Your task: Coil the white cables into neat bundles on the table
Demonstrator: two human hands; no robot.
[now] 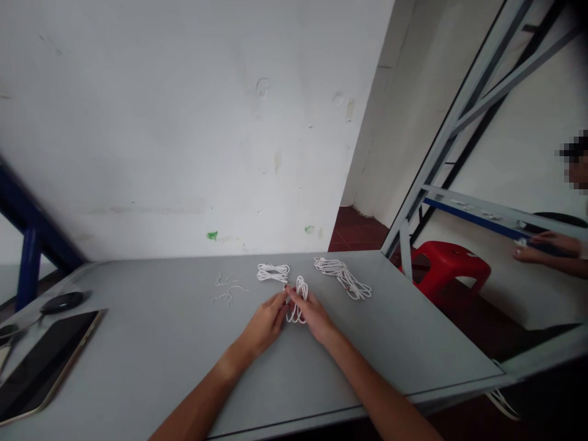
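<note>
A coiled white cable is held upright between my two hands, over the grey table. My right hand is closed around the coil's middle. The fingers of my left hand are pinched together at the coil's left side, against the right fingertips; what they grip is too small to make out. Just beyond my hands lies another white cable bundle. Further right are more bundled white cables, touching one another. Several thin white ties lie loose to the left.
A tablet and a black mouse-like object lie on the table at left. A white wall stands behind it. Right are a metal frame, a red stool and another person's hands.
</note>
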